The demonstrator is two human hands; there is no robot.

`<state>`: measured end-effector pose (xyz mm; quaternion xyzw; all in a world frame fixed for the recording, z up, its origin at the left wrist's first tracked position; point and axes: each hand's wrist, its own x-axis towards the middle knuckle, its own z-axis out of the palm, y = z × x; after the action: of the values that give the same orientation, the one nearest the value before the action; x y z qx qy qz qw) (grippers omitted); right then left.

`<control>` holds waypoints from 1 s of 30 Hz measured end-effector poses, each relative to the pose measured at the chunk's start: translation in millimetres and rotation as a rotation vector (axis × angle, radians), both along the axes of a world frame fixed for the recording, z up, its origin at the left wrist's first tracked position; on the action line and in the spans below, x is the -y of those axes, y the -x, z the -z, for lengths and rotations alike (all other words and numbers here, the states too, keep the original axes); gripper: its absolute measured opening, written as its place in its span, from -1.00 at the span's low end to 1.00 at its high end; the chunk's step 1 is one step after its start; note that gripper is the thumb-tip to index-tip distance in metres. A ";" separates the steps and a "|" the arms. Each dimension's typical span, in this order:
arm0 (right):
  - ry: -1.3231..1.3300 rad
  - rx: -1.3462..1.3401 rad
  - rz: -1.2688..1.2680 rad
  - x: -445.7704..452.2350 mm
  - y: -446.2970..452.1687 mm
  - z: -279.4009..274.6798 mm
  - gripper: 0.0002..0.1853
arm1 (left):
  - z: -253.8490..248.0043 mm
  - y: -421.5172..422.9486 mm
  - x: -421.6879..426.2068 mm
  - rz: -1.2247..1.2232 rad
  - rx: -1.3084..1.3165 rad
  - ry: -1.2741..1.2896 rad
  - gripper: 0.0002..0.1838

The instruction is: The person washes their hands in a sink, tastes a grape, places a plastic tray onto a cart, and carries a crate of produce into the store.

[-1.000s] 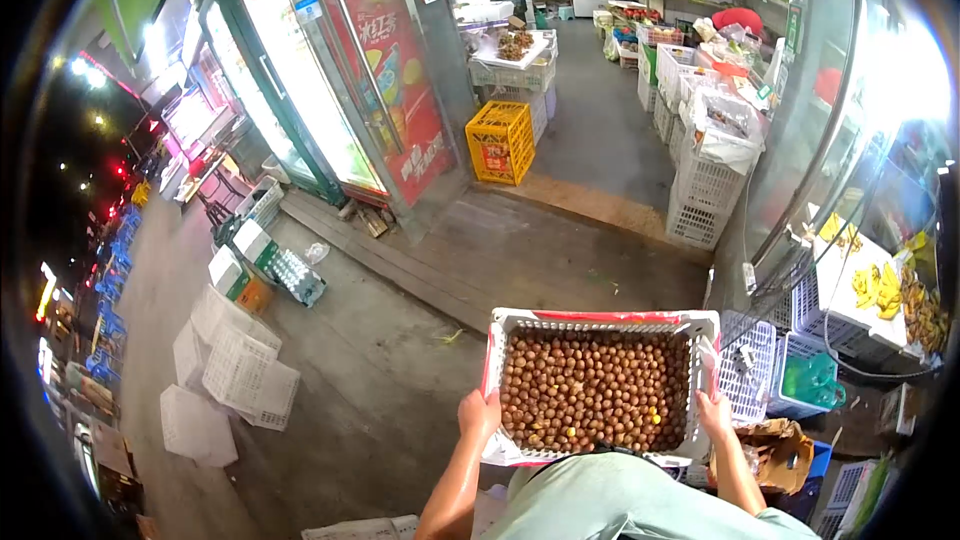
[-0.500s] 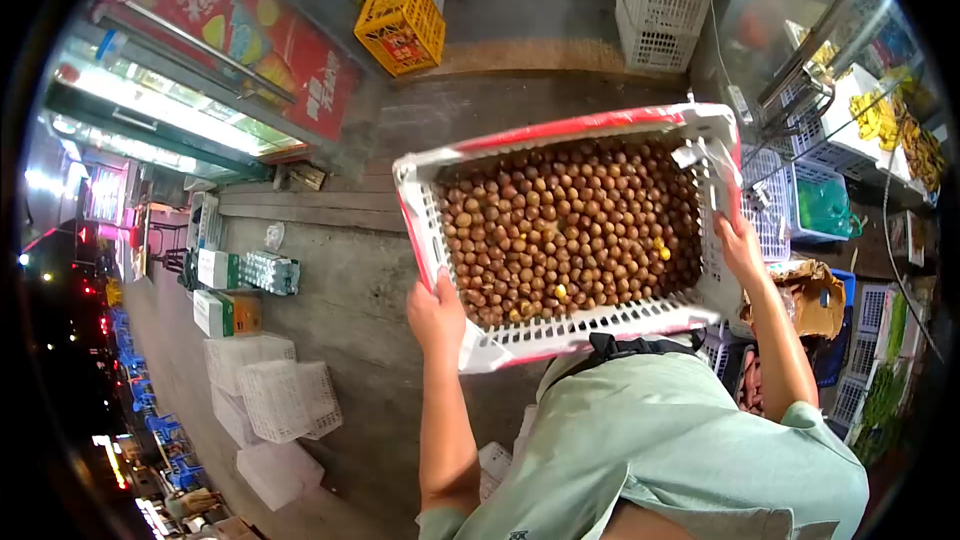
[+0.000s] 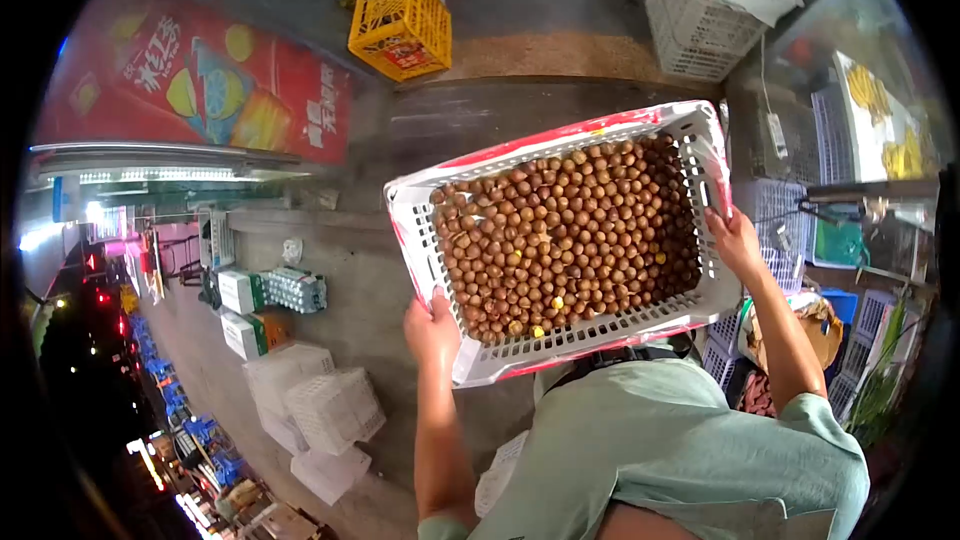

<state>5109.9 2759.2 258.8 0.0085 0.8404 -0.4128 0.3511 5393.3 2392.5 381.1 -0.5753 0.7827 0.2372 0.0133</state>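
Observation:
A white plastic crate [image 3: 412,240] with red tape along its rim is held up in front of my body, its left end tilted lower in the view. Round brown nuts [image 3: 570,230] cover its bottom, with a few small yellow bits among them. My left hand [image 3: 433,332] grips the crate's left end near the lower corner. At the right end, my right hand [image 3: 737,243] is closed on the side wall, its fingers partly over the rim.
A yellow crate [image 3: 402,25] stands by the doorway, with stacked white crates [image 3: 700,25] to its right. Overturned white crates [image 3: 335,410] and a bottle pack [image 3: 294,290] lie on the left floor. Bananas [image 3: 868,92] sit on a stand at right.
The crate has risen nearer to the camera and tilted, with both hands still on it. The view has swung downward, and the surroundings have shifted in the picture.

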 end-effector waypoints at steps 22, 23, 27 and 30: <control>-0.125 -0.041 0.054 153.6 102.1 -70.1 -0.69 | -22.7 146.5 222.9 0.346 -0.047 -0.209 -0.64; -0.094 -0.053 0.069 167.2 104.8 -93.0 -0.68 | -37.1 149.9 246.7 0.355 -0.142 -0.244 -0.64; -0.096 -0.147 0.114 196.1 128.5 -103.7 -0.67 | -77.1 205.5 277.5 0.443 -0.175 -0.206 -0.61; -0.156 -0.149 0.116 231.4 171.6 -35.2 -0.68 | 2.5 260.5 337.6 0.564 -0.093 -0.175 -0.64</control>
<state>4938.4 2527.7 294.0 0.0535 0.8918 -0.3652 0.2616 5132.8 2054.8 378.6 -0.3205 0.8880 0.3166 0.0923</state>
